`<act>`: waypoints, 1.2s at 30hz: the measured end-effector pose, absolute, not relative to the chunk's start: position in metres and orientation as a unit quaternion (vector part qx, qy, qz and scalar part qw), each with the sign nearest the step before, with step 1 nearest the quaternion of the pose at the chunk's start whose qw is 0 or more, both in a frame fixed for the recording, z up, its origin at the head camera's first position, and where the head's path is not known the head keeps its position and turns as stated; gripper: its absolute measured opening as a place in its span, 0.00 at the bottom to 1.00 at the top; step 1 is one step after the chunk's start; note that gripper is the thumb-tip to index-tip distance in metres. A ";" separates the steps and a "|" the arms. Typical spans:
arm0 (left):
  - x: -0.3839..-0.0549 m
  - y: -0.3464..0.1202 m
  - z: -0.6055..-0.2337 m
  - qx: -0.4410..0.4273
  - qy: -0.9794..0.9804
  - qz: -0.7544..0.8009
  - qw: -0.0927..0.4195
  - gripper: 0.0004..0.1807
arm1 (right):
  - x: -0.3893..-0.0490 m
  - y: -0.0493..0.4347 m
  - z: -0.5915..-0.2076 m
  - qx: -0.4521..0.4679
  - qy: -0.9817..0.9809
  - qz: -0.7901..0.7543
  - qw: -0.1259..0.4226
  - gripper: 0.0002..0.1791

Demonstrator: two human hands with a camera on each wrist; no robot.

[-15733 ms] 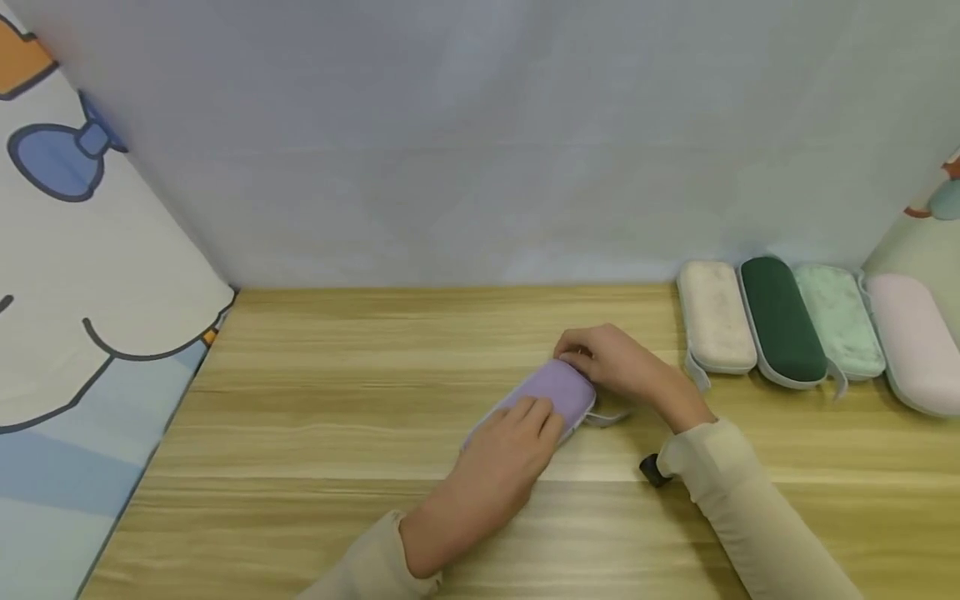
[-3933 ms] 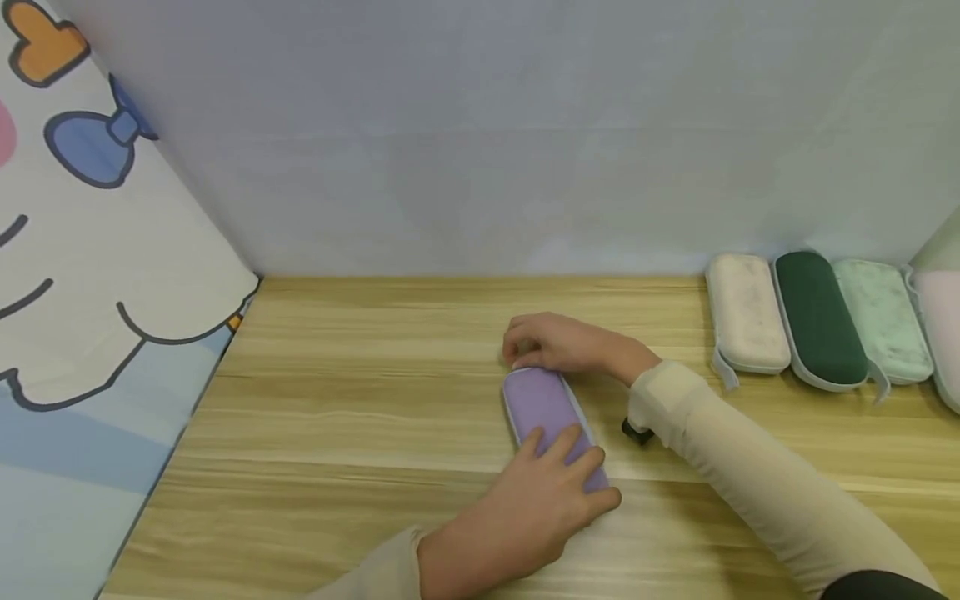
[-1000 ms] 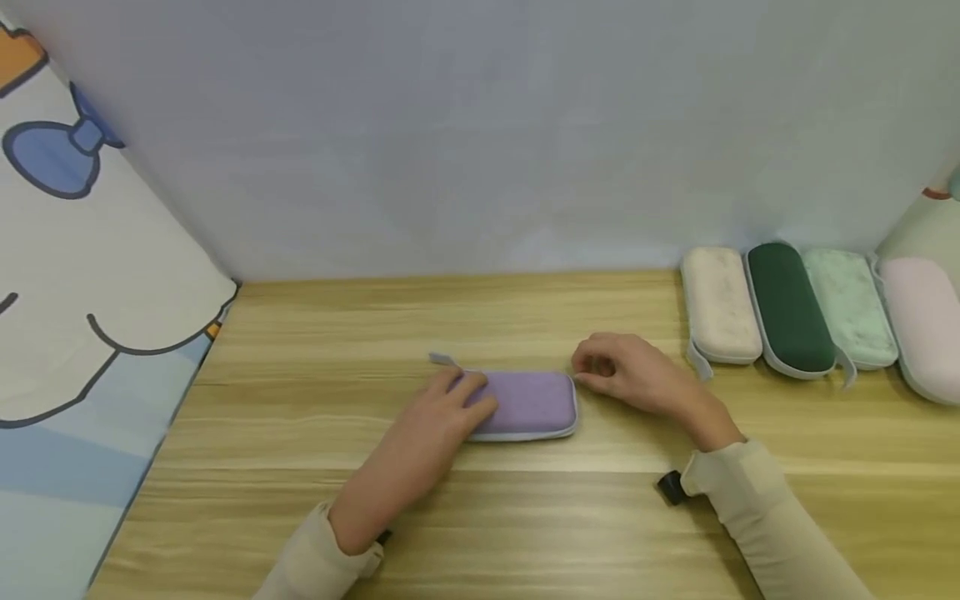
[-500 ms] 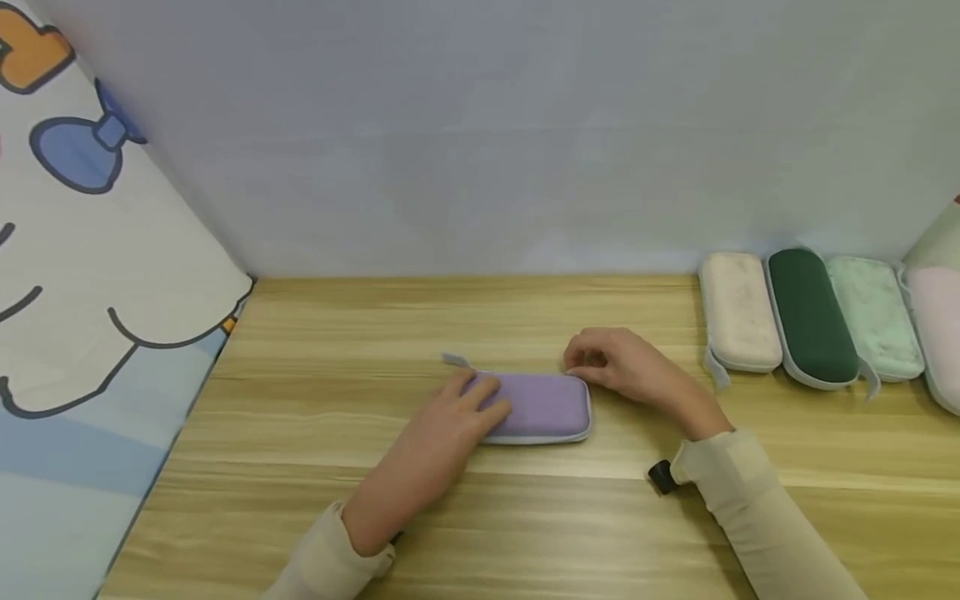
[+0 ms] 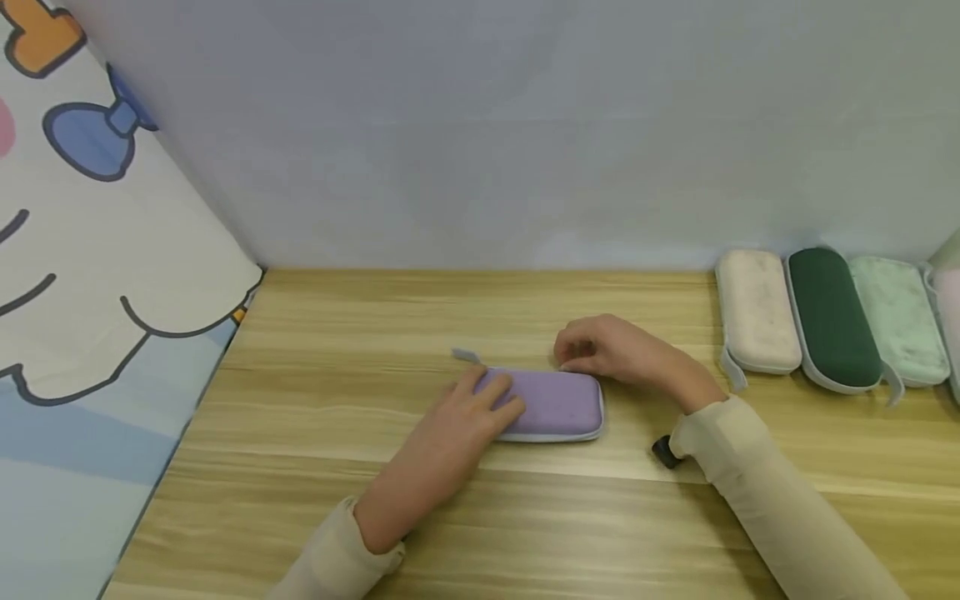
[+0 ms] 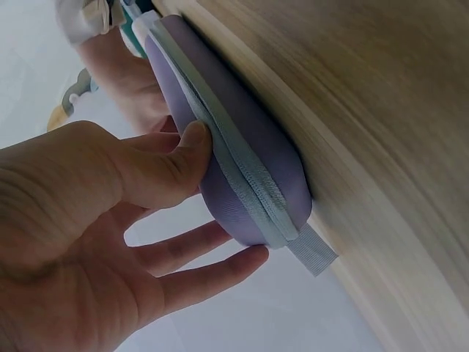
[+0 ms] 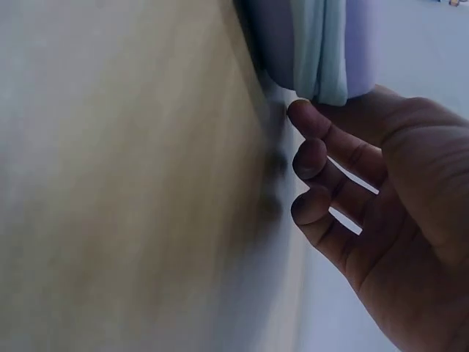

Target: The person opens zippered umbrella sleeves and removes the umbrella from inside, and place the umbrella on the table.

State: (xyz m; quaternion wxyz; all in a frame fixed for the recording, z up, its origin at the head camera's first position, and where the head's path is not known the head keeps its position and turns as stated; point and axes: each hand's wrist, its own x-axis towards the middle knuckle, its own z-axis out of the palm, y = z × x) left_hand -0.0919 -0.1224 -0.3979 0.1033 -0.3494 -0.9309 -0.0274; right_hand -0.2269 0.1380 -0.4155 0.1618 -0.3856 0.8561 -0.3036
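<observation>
A purple zippered glasses case [image 5: 551, 404] lies crosswise on the wooden table, with a pale zipper band along its side. My left hand [image 5: 461, 425] grips its left end; in the left wrist view the thumb [image 6: 192, 150] presses the side by the zipper and fingers reach over the top. A grey fabric tab [image 6: 314, 251] sticks out at that end. At the case's back right corner, my right hand [image 5: 618, 350] has thumb and index finger together on the zipper line. The right wrist view shows curled fingers [image 7: 311, 158] under the zipper's end; the pinched pull is hidden.
To the right stand more zippered cases in a row: cream [image 5: 759, 312], dark green [image 5: 834, 317], mint [image 5: 900, 321] and a pale pink one [image 5: 951, 304] cut by the frame edge. A grey backdrop [image 5: 480, 133] rises behind the table [image 5: 337, 350].
The case was slanted earlier and now lies crosswise, its tab end turned left. Over the last second my right hand has slid round the right corner onto the back side; the left hand keeps its hold.
</observation>
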 end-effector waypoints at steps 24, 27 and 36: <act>-0.095 -0.119 -0.403 -0.358 -0.928 -0.011 0.106 0.11 | -0.231 0.085 -0.410 -0.406 0.863 -0.240 0.180 0.07; -0.094 -0.121 -0.401 -0.358 -0.928 -0.010 0.104 0.11 | -0.231 0.083 -0.410 -0.407 0.864 -0.238 0.176 0.07; -0.097 -0.129 -0.397 -0.359 -0.930 -0.035 0.068 0.17 | -0.223 0.084 -0.411 -0.390 0.876 -0.243 0.148 0.07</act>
